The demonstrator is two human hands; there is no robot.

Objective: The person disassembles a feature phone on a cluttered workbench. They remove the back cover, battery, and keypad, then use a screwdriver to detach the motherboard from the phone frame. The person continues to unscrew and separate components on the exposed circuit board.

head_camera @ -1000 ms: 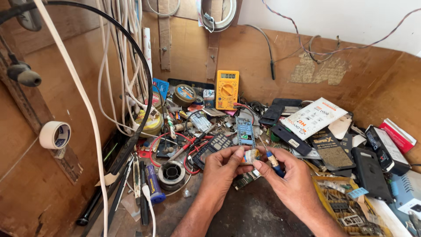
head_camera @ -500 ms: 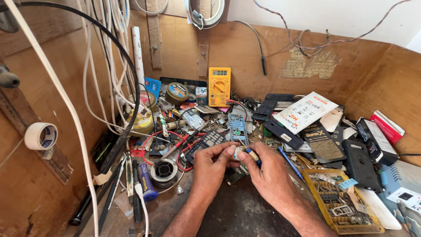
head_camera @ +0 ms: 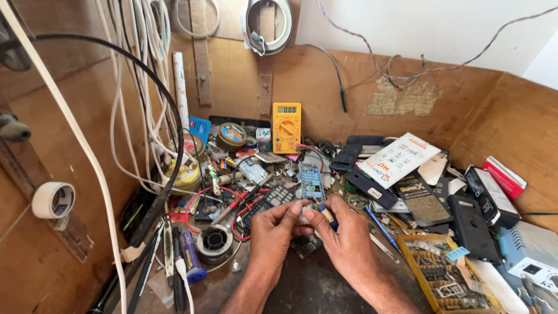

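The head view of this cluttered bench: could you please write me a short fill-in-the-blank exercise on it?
1. The multimeter leaning on the back wall is ____ in colour.
2. The left hand and right hand meet over a small ____-tipped part.
3. The roll of tape hangs on the ____ wall.

Missing words: yellow; blue; left

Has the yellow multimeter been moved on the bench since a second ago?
No. The multimeter leans against the back wall beside the solder reel as before; only the head camera shifted. Both hands work in front of it.
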